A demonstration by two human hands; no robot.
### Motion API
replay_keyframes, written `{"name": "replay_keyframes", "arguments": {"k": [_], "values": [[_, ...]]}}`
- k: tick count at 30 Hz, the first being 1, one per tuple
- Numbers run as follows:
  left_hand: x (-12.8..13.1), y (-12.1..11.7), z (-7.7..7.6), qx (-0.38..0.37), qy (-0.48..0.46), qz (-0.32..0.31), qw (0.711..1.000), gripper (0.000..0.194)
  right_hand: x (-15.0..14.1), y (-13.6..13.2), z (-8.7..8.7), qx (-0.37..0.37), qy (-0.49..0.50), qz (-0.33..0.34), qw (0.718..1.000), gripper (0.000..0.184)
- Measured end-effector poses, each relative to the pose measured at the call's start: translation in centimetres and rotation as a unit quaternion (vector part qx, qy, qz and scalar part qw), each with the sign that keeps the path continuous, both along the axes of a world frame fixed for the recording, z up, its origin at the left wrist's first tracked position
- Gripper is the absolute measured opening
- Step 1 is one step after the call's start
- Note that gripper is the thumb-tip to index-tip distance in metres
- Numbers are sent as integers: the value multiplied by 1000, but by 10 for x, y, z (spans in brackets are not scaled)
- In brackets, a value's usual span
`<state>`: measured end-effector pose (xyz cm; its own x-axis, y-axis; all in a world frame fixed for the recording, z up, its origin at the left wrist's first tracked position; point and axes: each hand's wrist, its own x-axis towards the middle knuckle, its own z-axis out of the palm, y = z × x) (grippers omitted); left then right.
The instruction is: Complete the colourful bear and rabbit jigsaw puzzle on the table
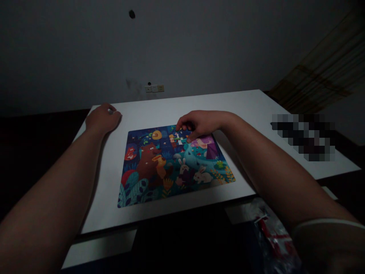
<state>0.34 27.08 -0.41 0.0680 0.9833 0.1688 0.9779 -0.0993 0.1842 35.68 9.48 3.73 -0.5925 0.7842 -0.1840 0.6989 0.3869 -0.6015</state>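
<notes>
Nearest, low under the right forearm, a clear bag (270,236) with red print sits in shadow below the table (251,110) edge, well behind the right hand (199,123). The puzzle (171,163) lies flat on the white table, its near edge well back from that hand toward the body; the bear and the rabbits on it are on the near side of the fingers. The right hand rests on the puzzle's far edge, fingers bent down and pinched against the picture by the top middle pieces; whether they grip a loose piece cannot be told. The left hand (103,118) is well off to the left of the right one, past the puzzle's far left corner, curled into a loose fist on the bare table, holding nothing that shows. Beyond both hands, a wall socket (154,88) sits just over the table's far edge
</notes>
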Motion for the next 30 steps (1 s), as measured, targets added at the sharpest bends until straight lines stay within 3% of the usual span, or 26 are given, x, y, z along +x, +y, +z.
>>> {"name": "replay_keyframes", "arguments": {"k": [21, 30], "values": [[0, 1, 0, 2, -4, -3, 1000, 45, -2, 1, -3, 24, -14, -1, 1000, 59], [0, 1, -1, -7, -11, 3, 1000, 44, -5, -1, -1, 30, -31, -14, 999, 32]]}}
